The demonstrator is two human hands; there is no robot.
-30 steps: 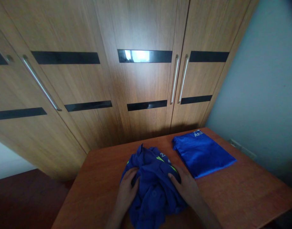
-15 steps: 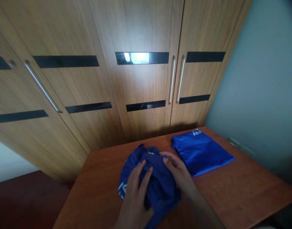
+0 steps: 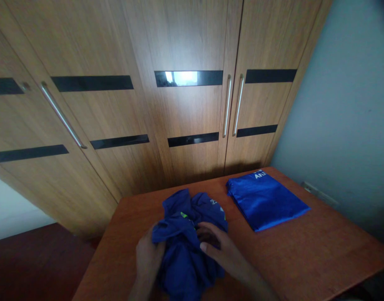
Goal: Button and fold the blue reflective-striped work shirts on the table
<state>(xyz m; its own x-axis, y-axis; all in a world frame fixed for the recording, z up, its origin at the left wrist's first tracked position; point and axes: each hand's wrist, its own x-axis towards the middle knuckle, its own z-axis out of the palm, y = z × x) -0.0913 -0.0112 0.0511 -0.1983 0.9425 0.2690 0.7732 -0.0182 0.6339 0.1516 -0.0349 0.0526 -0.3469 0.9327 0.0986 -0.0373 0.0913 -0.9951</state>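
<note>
A crumpled dark blue cloth (image 3: 182, 259) with pale print and a small yellow-green mark lies bunched on the reddish-brown wooden table (image 3: 288, 255). On its left side, my left hand (image 3: 149, 253) grips the edge, its fingertips hidden behind a fold. My right hand (image 3: 218, 246) is at the cloth's right side, fingers curved and apart from the thumb, with the fingertips touching the fabric. A folded, shiny bright blue cloth (image 3: 267, 202) with white lettering lies flat to the right, not touched by either hand.
Behind the table stands a wooden wardrobe (image 3: 192, 108) with metal handles and black strips. A pale wall (image 3: 345, 117) is on the right, with a socket (image 3: 320, 195) low on it. Dark red floor (image 3: 31, 263) shows at the left.
The dark blue cloth has been turned and loosened, so its print now shows at the upper right. My left hand has moved left to the cloth's side; my right hand has moved slightly down and left.
</note>
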